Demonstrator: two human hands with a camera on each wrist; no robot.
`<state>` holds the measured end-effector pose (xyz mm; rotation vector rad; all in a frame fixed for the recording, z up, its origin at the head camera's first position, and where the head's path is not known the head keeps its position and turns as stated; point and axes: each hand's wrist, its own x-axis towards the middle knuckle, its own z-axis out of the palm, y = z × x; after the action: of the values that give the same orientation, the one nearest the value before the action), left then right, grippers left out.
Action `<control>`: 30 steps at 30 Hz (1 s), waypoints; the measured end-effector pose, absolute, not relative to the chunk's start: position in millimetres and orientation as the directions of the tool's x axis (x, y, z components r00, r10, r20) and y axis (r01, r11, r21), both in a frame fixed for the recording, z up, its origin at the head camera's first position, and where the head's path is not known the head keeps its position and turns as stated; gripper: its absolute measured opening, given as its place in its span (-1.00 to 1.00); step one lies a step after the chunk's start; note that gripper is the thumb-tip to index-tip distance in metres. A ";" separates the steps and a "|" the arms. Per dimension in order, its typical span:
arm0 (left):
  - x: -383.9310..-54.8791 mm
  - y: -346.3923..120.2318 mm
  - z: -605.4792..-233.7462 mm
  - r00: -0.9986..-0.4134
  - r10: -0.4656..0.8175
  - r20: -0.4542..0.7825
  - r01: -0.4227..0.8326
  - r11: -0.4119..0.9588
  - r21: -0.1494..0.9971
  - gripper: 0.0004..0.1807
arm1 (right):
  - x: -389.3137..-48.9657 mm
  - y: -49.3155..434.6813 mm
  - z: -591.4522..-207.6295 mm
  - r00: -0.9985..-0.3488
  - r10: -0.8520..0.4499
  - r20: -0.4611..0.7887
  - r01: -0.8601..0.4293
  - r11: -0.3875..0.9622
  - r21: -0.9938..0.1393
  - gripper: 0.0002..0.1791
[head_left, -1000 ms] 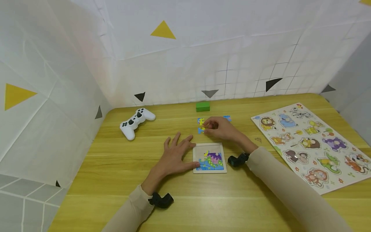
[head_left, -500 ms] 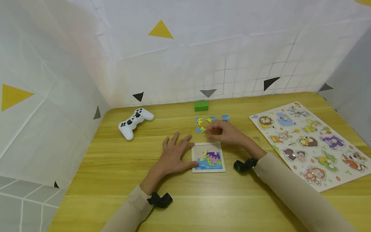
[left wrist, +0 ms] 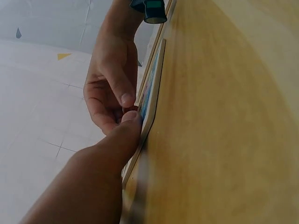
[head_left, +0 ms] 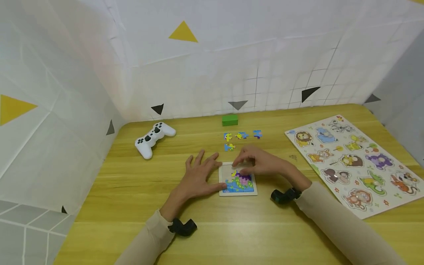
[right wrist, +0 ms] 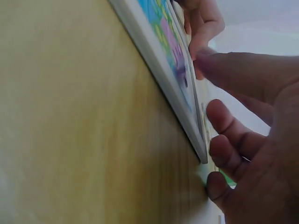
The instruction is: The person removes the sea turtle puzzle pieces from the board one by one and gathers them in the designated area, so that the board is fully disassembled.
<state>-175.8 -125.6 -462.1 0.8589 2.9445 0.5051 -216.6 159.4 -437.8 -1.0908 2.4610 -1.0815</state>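
Observation:
A small square puzzle tray (head_left: pixel 237 194) lies on the table, partly filled with pieces that make a blue, purple and green picture. My left hand (head_left: pixel 200 179) rests at its left side, fingers spread, the thumb on the tray's lower left edge. Over the upper part of the tray is my right hand (head_left: pixel 260 162), its thumb and index finger pinching what seems to be a puzzle piece, mostly hidden by the fingers. Several loose puzzle pieces (head_left: pixel 229 147) lie behind the tray. In the right wrist view, the right thumb (right wrist: pixel 238 70) is near the tray's picture.
A green block (head_left: pixel 230 120) stands near the back edge, behind the loose pieces. To the left lies a white game controller (head_left: pixel 154 139). A large animal peg board (head_left: pixel 344 167) takes up the right side. White sheets (head_left: pixel 212 73) hang behind the table.
My right hand has moved from the loose pieces toward me and over the tray, uncovering the pieces behind it. The left hand has stayed at the tray's left edge.

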 end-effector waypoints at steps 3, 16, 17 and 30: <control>-176.3 -125.6 -462.1 -0.847 0.529 0.053 0.517 0.796 0.313 -0.15 | -213.0 158.6 -437.4 -0.661 -0.746 0.078 -0.584 0.446 -0.678 -0.70; -176.7 -125.3 -460.4 -0.841 0.537 0.063 0.528 0.791 0.310 -0.16 | -204.8 153.1 -432.0 -0.641 -0.768 0.025 -0.616 0.494 -0.613 -0.59; -176.6 -125.4 -460.3 -0.841 0.538 0.063 0.529 0.790 0.311 -0.16 | -204.3 152.8 -431.4 -0.639 -0.768 0.026 -0.620 0.495 -0.609 -0.58; -176.0 -125.9 -460.9 -0.841 0.537 0.074 0.530 0.786 0.318 -0.16 | -201.0 150.5 -429.4 -0.636 -0.772 0.005 -0.631 0.517 -0.578 -0.57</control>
<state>-176.0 -125.9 -460.9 0.8804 2.9496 0.5150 -201.0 150.5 -429.4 -1.1848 2.5065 -0.8014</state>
